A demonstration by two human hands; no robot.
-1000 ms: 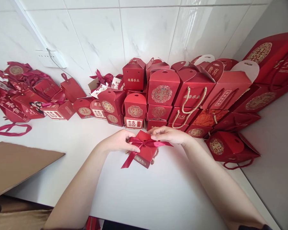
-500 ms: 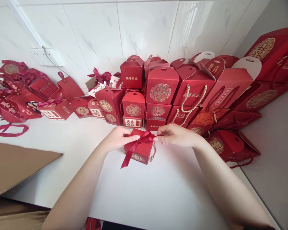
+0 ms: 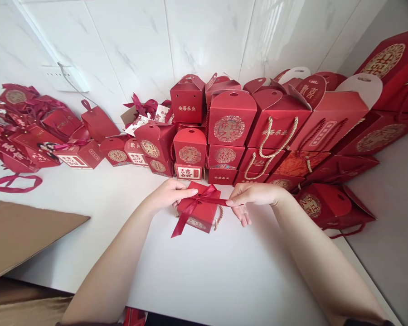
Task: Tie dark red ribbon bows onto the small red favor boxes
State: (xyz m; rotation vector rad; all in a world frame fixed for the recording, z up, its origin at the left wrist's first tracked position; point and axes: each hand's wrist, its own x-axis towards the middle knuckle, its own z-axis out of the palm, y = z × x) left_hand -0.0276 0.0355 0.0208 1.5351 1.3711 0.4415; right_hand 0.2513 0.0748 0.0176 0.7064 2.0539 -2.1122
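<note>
A small red gift box (image 3: pixel 204 216) with gold print and twisted cord handles sits on the white table in front of me. Across its top lies a dark red satin ribbon (image 3: pixel 187 215) in a bow, one tail hanging over the front. At the box's left, my left hand (image 3: pixel 175 194) pinches the ribbon's left part between thumb and fingers. My right hand (image 3: pixel 250 199), just right of the box, grips the ribbon's right part between thumb and index finger, and the stretch between both hands is taut. The other right fingers hang loosely below.
Stacked red gift boxes (image 3: pixel 233 120) stand along the tiled wall and to the right. At the left is a heap of red boxes and ribbons (image 3: pixel 37 124). A loose ribbon loop (image 3: pixel 13 183) and a brown cardboard sheet (image 3: pixel 30 235) lie on the left of the white table (image 3: pixel 190 276).
My right hand has moved slightly right and turned, its lower fingers now opened downward. The ribbon between my hands is straighter and tighter. My left hand stays about where it was.
</note>
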